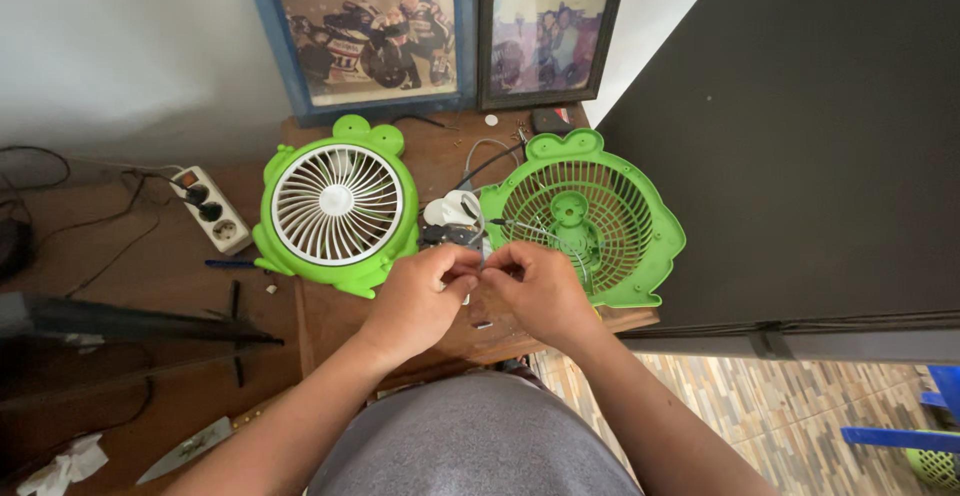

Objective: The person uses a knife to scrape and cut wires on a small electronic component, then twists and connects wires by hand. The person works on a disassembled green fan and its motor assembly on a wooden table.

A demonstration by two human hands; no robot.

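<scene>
front fan housing (337, 206) lying flat on the wooden table (440, 156), left of centre. rear grille housing (590, 218) on the same table, to the right, overhanging the right edge. motor assembly (450, 218) between the two housings, wires trailing back toward the wall. left hand (420, 291) and right hand (535, 286) meeting fingertip to fingertip at the near edge, just before the motor. two framed pictures (440, 31) propped against the wall behind. power strip (213, 209) left of the front housing. knife (190, 446) lower left, near a crumpled tissue (62, 466).
</scene>
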